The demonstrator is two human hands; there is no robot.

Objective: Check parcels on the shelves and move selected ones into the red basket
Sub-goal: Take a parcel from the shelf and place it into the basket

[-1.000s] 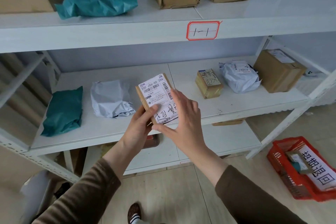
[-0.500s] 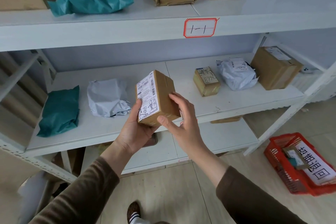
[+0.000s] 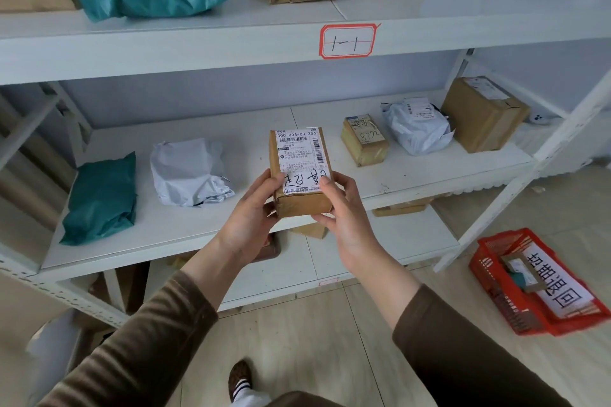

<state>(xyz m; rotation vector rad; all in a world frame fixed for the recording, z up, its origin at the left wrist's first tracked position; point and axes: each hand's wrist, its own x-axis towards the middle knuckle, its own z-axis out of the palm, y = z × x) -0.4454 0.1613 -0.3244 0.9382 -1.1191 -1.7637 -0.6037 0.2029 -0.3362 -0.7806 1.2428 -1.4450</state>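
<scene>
A small brown cardboard parcel (image 3: 299, 198) with a white shipping label and black handwriting is held in front of the middle shelf (image 3: 413, 178), label facing me. My left hand (image 3: 251, 211) grips its left side and my right hand (image 3: 344, 211) grips its right side and bottom corner. The red basket (image 3: 496, 304) stands on the floor at the lower right, apart from both hands, with a white sign and a small parcel inside.
The middle shelf holds a teal bag (image 3: 101, 198), a white bag (image 3: 190, 172), a small taped box (image 3: 363, 140), another white bag (image 3: 418, 127) and a brown box (image 3: 482, 114). More parcels sit on the top shelf above a red-framed tag (image 3: 347, 40). A slanted white post (image 3: 542, 162) stands between the shelf and the basket.
The parcel was turned in both hands, from label side-on to label squarely facing me and upright. It stays in front of the middle shelf.
</scene>
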